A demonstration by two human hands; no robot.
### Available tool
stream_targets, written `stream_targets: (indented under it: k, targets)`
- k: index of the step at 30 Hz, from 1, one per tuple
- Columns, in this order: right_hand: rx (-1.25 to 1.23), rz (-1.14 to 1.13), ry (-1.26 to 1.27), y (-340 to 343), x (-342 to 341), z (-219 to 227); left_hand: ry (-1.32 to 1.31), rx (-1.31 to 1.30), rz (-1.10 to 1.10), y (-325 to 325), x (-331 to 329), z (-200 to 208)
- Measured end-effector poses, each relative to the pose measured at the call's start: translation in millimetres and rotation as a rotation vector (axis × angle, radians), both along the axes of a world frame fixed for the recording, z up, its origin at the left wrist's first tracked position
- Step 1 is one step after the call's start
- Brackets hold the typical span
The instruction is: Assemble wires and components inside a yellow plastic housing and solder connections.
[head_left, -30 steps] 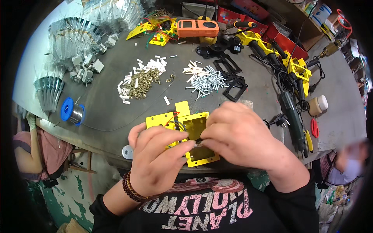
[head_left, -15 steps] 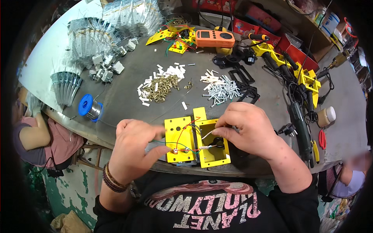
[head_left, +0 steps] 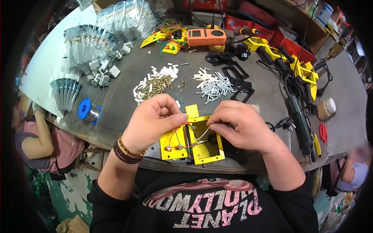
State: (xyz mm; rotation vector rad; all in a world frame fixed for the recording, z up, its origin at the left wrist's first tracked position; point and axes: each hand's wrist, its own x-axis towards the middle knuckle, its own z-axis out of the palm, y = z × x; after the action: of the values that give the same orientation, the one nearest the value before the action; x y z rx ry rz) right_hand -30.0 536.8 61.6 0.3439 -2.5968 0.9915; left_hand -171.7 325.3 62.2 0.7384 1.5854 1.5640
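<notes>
In front of me lies a yellow metal box point(head_left: 220, 151), open side up. Its yellow cover plate point(head_left: 167, 154) sits beside it on the left, joined to it by red, green and dark wires. My right hand point(head_left: 239, 126) pinches a white wire point(head_left: 203, 134) that rises out of the box. Over the top of the cover plate, my left hand point(head_left: 159, 118) pinches a red wire point(head_left: 188, 123) between thumb and forefinger. A small yellow tab point(head_left: 192, 111) stands at the box's far edge. The wires' lower ends run to round terminals on the plate.
Brass parts point(head_left: 157, 86), white sleeves point(head_left: 169, 72) and screws point(head_left: 217, 86) lie in heaps beyond my hands. A solder spool point(head_left: 90, 111) stands left. An orange multimeter point(head_left: 206, 37) is at the back; a dark electric screwdriver point(head_left: 299, 116) and red-handled pliers point(head_left: 323, 132) lie right. Other people sit at both sides.
My left hand has moved right and away from me, from the plate's left side to the red wire, and now pinches it. My right hand keeps its pinch on the white wire. The view has shifted slightly.
</notes>
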Motion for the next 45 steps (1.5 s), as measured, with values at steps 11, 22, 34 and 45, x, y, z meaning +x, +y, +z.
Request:
stream_targets:
  k: [11,22,34,45]
  targets:
    - [0.129,0.009,0.415,5,-1,-14,0.584,-0.168,-0.134,21,24,17]
    - [0.089,-0.034,0.357,0,-3,-16,0.732,0.011,-0.044,14,25,-4]
    - [0.281,-0.029,0.357,-6,2,-9,0.098,-0.252,-0.328,24,4,6]
    - [-0.339,-0.188,-0.714,4,0,33,0.905,0.074,-0.010,22,30,-17]
